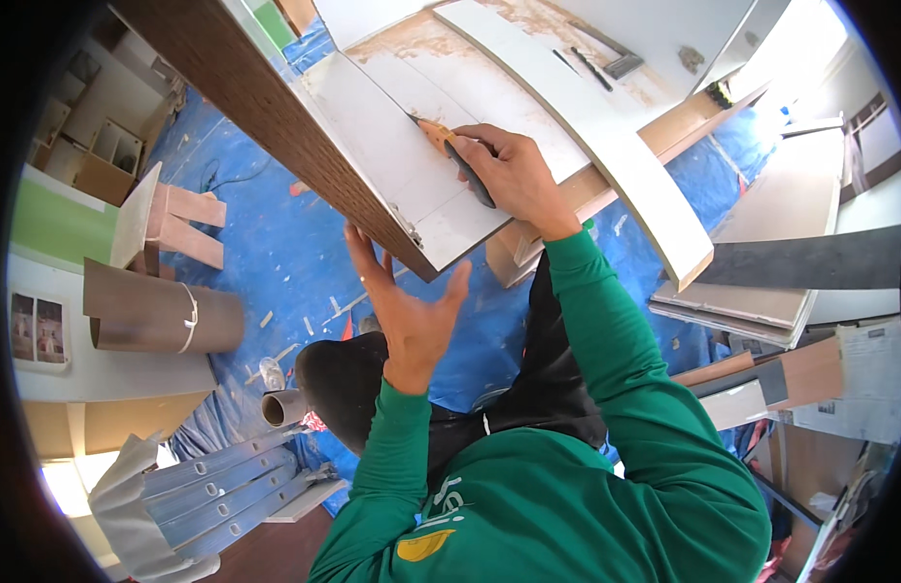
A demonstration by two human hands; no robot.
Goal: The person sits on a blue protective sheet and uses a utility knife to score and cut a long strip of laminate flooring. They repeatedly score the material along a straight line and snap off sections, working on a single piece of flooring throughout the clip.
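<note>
My right hand [514,175] is closed around an orange and black utility knife [436,134]. The knife's thin tip points away from me, at or just over a white panel [436,209] marked with thin lines; whether it touches cannot be told. Below the corner of a dark brown wood-grain board [266,117], my left hand [409,316] is open, thumb and fingers apart. Its fingertips are at the board's near edge. A small metal fitting [407,225] is on the panel beside that board.
A long curved white strip [606,146] lies across the panel's right side. Beyond it are a dark pen-like tool [592,70] and sawdust. Blue sheeting [246,253] covers the floor. Stacked boards [752,282] stand right; a brown roll [164,309] and ladder [222,491] are left.
</note>
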